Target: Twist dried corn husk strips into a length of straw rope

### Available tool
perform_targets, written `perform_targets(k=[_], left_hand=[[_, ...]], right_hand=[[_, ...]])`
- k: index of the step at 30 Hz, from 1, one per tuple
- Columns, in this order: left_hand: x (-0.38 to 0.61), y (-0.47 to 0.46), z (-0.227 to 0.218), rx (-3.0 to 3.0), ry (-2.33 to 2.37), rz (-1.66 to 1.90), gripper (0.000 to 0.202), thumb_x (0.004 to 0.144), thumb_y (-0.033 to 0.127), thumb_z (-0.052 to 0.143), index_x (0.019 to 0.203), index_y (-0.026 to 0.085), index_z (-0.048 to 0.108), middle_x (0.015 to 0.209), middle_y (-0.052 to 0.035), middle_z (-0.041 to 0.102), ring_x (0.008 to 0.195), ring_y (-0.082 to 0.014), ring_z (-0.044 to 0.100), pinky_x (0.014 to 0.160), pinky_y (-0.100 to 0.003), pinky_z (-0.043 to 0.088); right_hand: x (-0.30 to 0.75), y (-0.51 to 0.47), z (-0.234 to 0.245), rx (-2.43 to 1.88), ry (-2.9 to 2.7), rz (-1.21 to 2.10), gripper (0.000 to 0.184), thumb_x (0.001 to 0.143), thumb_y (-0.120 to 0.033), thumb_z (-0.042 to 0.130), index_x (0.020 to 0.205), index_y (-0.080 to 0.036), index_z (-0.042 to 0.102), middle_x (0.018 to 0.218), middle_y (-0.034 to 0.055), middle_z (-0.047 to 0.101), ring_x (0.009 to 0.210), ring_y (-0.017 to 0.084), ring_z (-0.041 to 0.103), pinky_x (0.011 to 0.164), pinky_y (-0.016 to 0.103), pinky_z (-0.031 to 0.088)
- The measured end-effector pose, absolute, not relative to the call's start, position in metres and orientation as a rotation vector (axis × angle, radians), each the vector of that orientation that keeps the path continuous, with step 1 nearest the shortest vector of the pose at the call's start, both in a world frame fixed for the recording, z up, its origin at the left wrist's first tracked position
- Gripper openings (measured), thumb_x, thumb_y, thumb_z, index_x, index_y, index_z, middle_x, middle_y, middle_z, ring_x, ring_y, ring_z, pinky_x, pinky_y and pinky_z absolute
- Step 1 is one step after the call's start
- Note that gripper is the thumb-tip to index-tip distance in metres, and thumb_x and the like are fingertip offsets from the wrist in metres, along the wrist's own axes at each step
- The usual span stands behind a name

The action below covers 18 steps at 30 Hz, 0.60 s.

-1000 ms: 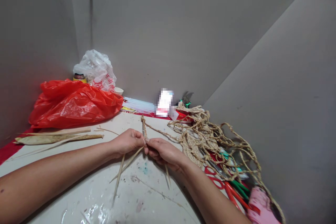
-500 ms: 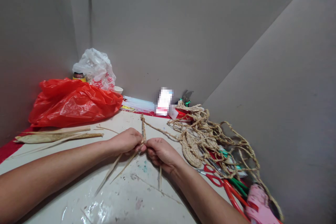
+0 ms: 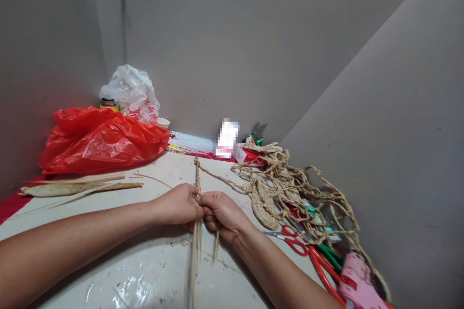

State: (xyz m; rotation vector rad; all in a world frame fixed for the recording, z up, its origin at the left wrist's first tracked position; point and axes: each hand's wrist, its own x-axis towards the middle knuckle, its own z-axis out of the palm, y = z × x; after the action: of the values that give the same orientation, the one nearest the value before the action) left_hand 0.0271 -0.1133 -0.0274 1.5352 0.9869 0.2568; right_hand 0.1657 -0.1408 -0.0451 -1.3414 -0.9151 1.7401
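A braided straw cord (image 3: pixel 197 176) runs from a knot on the table down to my two hands. My left hand (image 3: pixel 180 204) is closed on the lower end of the braid, with long loose strands (image 3: pixel 195 260) hanging below it. Right beside it, my right hand (image 3: pixel 222 211) pinches the strands at the same spot, and a short strand (image 3: pixel 217 244) sticks out beneath its fingers. The fingertips nearly meet and partly hide the braid's end. From the knot, a thinner cord leads right to a heap of braided rope (image 3: pixel 266 198).
Red-handled scissors (image 3: pixel 293 240), larger red handles (image 3: pixel 321 270) and a pink tool (image 3: pixel 357 277) lie at the right. A red plastic bag (image 3: pixel 105 142) and dry husk pieces (image 3: pixel 83 188) are at the left. Behind stand a phone-like bright screen (image 3: pixel 226 139) and pruning shears (image 3: pixel 258 133).
The strands that slanted out to the lower left now hang straight down below my left hand. That hand has turned and moved slightly right, closer to my right hand.
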Motion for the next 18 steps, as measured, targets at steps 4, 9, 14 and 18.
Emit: perform_targets(k=[4,9,14,18], left_hand=[[0.02,-0.095,-0.023,1.617,1.071,0.304,0.018,0.067,0.027,0.051,0.077,0.014,0.058,0.051,0.001,0.054,0.042,-0.0115,0.049,0.042,-0.021,0.035],[0.022,-0.09,-0.037,1.478,1.011,0.479,0.013,0.066,0.025,0.048,0.071,0.015,0.054,0.054,0.0022,0.051,0.044,-0.0073,0.041,0.043,-0.019,0.029],[0.025,-0.097,-0.041,1.491,0.977,0.369,0.019,0.069,0.029,0.043,0.057,0.016,0.048,0.044,0.0067,0.033,0.038,-0.0057,0.021,0.041,-0.022,0.015],[0.022,-0.091,-0.042,1.623,0.904,0.433,0.024,0.07,0.029,0.042,0.057,0.014,0.056,0.047,0.0046,0.039,0.045,-0.0072,0.027,0.046,-0.022,0.021]], right_hand=[[0.172,-0.139,-0.041,-1.288,-0.906,1.823,0.022,0.061,-0.025,0.065,0.056,-0.016,0.046,0.037,-0.012,0.029,0.034,0.0,0.012,0.035,0.017,0.005],[0.179,-0.136,-0.041,-1.249,-0.958,1.897,0.018,0.065,-0.027,0.066,0.071,-0.011,0.058,0.039,-0.013,0.027,0.035,0.001,0.01,0.035,0.017,0.004],[0.186,-0.133,-0.04,-1.227,-1.045,1.981,0.021,0.068,-0.031,0.066,0.07,-0.011,0.059,0.04,-0.0132,0.025,0.036,0.001,0.009,0.036,0.017,0.004],[0.189,-0.132,-0.036,-1.272,-1.19,1.93,0.026,0.071,-0.037,0.066,0.071,-0.012,0.061,0.039,-0.0129,0.025,0.035,0.002,0.011,0.035,0.018,0.006]])
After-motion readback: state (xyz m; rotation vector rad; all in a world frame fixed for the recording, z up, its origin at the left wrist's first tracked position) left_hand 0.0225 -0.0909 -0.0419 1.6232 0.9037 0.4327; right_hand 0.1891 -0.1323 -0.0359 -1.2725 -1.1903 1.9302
